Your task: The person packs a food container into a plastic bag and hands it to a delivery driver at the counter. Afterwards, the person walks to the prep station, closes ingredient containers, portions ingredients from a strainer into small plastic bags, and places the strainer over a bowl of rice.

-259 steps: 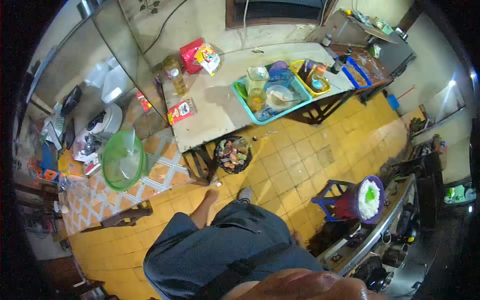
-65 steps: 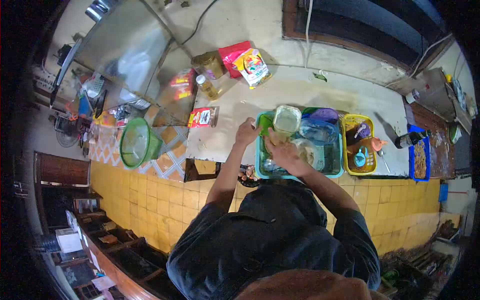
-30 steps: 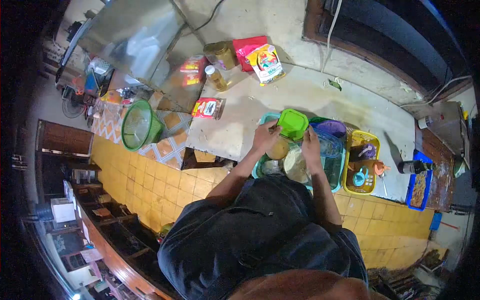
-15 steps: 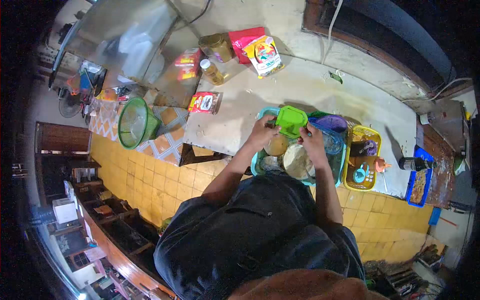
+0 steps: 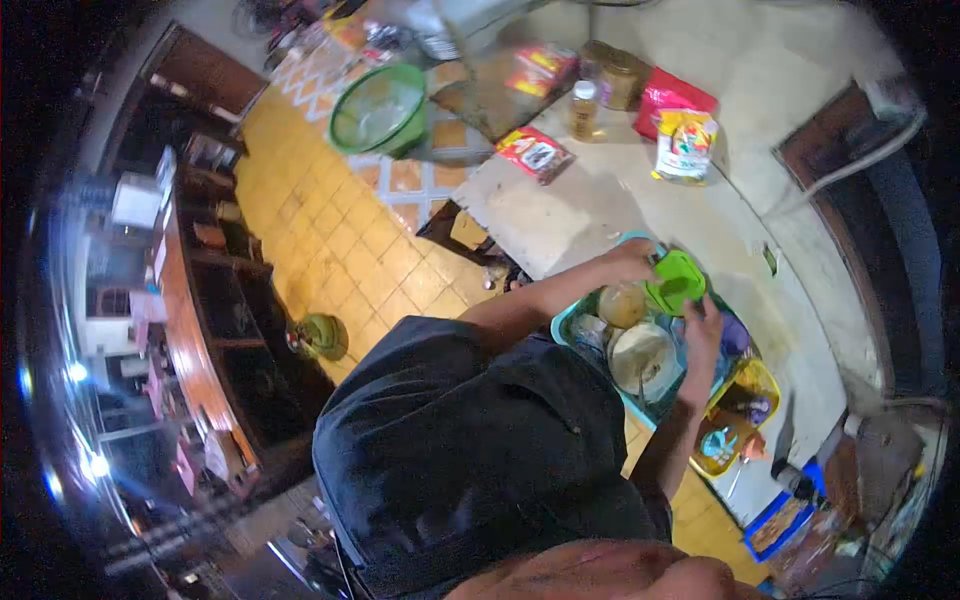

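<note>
A bright green, squarish plastic lid (image 5: 679, 283) is held by its edges above a teal basket (image 5: 563, 333). My left hand (image 5: 632, 262) grips its left side with closed fingers. On the lower right edge, my right hand (image 5: 704, 322) pinches it between thumb and fingers. Inside the basket, a round tub of white, powdery stuff (image 5: 643, 358) sits below the lid, a spoon-like handle showing at its side. Beside it is a round tan-topped container (image 5: 621, 305). A purple bowl (image 5: 736, 335) lies by my right hand, partly hidden.
A yellow basket (image 5: 767, 378) with cups stands right of the teal one. Farther back are a red-and-white packet (image 5: 536, 152), a bottle (image 5: 583, 112) and a yellow-white bag (image 5: 685, 148). A green strainer basket (image 5: 378, 110) stands left; a blue tray (image 5: 783, 522) lies right.
The camera view has turned, so the table now slants down to the right. Both hands still hold the green lid over the teal basket.
</note>
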The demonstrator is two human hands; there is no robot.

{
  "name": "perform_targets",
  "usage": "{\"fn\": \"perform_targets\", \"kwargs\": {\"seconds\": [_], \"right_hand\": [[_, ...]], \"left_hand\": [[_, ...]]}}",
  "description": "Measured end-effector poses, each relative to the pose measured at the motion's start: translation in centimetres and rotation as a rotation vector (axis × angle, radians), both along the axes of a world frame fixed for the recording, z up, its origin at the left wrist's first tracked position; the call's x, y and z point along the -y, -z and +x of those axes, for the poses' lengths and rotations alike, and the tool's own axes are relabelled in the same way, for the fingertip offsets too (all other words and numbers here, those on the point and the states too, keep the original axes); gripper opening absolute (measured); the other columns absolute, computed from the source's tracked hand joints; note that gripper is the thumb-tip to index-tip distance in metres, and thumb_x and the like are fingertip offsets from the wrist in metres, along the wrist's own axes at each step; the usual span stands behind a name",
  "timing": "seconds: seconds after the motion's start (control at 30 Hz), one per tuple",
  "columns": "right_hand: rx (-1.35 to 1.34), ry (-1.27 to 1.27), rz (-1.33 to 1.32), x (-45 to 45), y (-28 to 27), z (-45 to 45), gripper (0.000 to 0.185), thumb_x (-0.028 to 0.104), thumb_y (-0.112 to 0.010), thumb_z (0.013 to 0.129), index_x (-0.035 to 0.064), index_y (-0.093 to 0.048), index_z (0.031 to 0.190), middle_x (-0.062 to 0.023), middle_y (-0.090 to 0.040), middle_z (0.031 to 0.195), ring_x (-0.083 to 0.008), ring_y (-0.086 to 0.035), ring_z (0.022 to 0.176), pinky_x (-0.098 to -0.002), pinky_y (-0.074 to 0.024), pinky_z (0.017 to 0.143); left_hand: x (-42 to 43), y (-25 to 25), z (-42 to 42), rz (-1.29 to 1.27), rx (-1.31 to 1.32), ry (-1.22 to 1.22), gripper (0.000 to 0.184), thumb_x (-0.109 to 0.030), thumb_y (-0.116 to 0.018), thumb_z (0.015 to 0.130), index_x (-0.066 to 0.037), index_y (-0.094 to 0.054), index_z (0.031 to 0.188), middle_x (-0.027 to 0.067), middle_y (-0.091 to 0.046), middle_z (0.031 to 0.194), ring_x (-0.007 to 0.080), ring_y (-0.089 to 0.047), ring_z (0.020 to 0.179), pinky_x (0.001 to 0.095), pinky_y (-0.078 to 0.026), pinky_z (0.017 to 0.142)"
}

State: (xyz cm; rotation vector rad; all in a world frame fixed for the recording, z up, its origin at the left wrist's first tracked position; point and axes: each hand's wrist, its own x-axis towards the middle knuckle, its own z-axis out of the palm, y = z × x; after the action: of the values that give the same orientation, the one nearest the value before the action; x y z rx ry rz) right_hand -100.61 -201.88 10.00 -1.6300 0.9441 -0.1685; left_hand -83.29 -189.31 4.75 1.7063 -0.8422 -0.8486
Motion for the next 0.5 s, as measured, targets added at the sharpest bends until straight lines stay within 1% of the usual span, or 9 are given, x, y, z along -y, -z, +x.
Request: {"fn": "perform_targets", "kwargs": {"seconds": [0.1, 0.2, 0.27, 0.3, 0.33, 0.37, 0.4, 0.43, 0.5], "right_hand": [[-0.033, 0.029, 0.000, 1.4, 0.3, 1.3, 0.025, 0.019, -0.054, 0.090, 0.0075, -0.059, 0.112, 0.0001, -0.054, 0.069, -0.0068, -0.046, 0.051, -0.0218, -0.0409, 0.042], [-0.044, 0.085, 0.054, 1.5, 0.4, 1.7, 0.027, 0.021, -0.055, 0.089, 0.0073, -0.059, 0.112, -0.0017, -0.057, 0.075, -0.0083, -0.049, 0.054, -0.0225, -0.0435, 0.045], [0.003, 0.068, -0.013, 0.6, 0.1, 1.5, 0.027, 0.019, -0.056, 0.089, 0.0050, -0.058, 0.111, -0.0035, -0.059, 0.080, -0.0104, -0.053, 0.061, -0.0239, -0.0465, 0.047], [-0.067, -0.036, -0.075, 0.1, -1.5, 1.7, 0.026, 0.016, -0.055, 0.088, 0.0026, -0.057, 0.110, -0.0044, -0.060, 0.083, -0.0117, -0.056, 0.068, -0.0252, -0.0486, 0.050], [-0.033, -0.047, -0.119, 0.2, -1.4, 1.4, 0.039, 0.016, -0.063, 0.082, 0.0012, -0.053, 0.117, -0.0147, -0.059, 0.097, -0.0194, -0.061, 0.077, -0.0309, -0.0543, 0.054], [0.004, 0.040, -0.089, 0.8, 1.1, 1.6, 0.036, 0.016, -0.064, 0.082, 0.0017, -0.056, 0.114, -0.0151, -0.061, 0.091, -0.0191, -0.062, 0.074, -0.0307, -0.0524, 0.050], [-0.104, -0.018, -0.090, 0.4, -2.0, 1.8, 0.033, 0.020, -0.064, 0.082, 0.0026, -0.059, 0.110, -0.0147, -0.063, 0.085, -0.0187, -0.063, 0.076, -0.0306, -0.0496, 0.046], [-0.129, -0.023, -0.064, 0.8, -1.0, 1.9, 0.032, 0.021, -0.065, 0.081, 0.0033, -0.061, 0.108, -0.0155, -0.064, 0.082, -0.0202, -0.064, 0.077, -0.0320, -0.0496, 0.049], [-0.146, 0.021, -0.046, 3.0, -0.2, 0.2, 0.031, 0.022, -0.066, 0.081, 0.0039, -0.062, 0.105, -0.0163, -0.065, 0.080, -0.0218, -0.064, 0.079, -0.0335, -0.0496, 0.052]], "left_hand": [[1.9, -5.0, 1.0, 0.209, 0.130, -0.122, 0.034, -0.026, -0.074, 0.066, 0.000, -0.066, 0.087, 0.0155, -0.065, 0.086, 0.0214, -0.064, 0.075, 0.0336, -0.051, 0.066], [3.4, -3.3, 2.8, 0.124, -0.022, -0.089, 0.031, -0.031, -0.072, 0.068, -0.003, -0.068, 0.081, 0.0156, -0.066, 0.079, 0.0254, -0.063, 0.069, 0.0340, -0.051, 0.066], [3.1, -2.1, 3.5, -0.048, 0.137, 0.036, 0.032, -0.033, -0.070, 0.068, -0.004, -0.069, 0.082, 0.0147, -0.065, 0.071, 0.0223, -0.062, 0.064, 0.0326, -0.051, 0.065], [3.4, -2.0, 2.7, 0.051, -0.055, -0.102, 0.031, -0.033, -0.068, 0.069, -0.004, -0.069, 0.080, 0.0124, -0.065, 0.073, 0.0180, -0.060, 0.064, 0.0305, -0.051, 0.064], [3.5, -2.2, 2.5, 0.075, -0.006, -0.101, 0.027, -0.027, -0.069, 0.069, -0.002, -0.067, 0.078, 0.0101, -0.065, 0.073, 0.0162, -0.059, 0.065, 0.0300, -0.050, 0.062], [3.5, -2.6, 2.5, 0.093, 0.047, -0.094, 0.023, -0.021, -0.071, 0.068, 0.000, -0.066, 0.076, 0.0077, -0.064, 0.073, 0.0144, -0.057, 0.065, 0.0294, -0.049, 0.061], [3.2, -2.9, 2.4, -0.001, -0.034, -0.055, 0.020, -0.016, -0.070, 0.070, 0.001, -0.064, 0.077, 0.0078, -0.064, 0.073, 0.0130, -0.057, 0.066, 0.0288, -0.049, 0.060], [3.1, -2.3, 2.7, -0.036, -0.232, -0.019, 0.020, -0.016, -0.069, 0.072, 0.002, -0.065, 0.081, 0.0076, -0.065, 0.074, 0.0109, -0.057, 0.067, 0.0281, -0.048, 0.059], [3.1, -3.4, 2.4, 0.049, -0.121, -0.020, 0.017, -0.015, -0.066, 0.078, -0.001, -0.066, 0.087, 0.0053, -0.064, 0.077, 0.0099, -0.057, 0.069, 0.0262, -0.047, 0.061]]}}
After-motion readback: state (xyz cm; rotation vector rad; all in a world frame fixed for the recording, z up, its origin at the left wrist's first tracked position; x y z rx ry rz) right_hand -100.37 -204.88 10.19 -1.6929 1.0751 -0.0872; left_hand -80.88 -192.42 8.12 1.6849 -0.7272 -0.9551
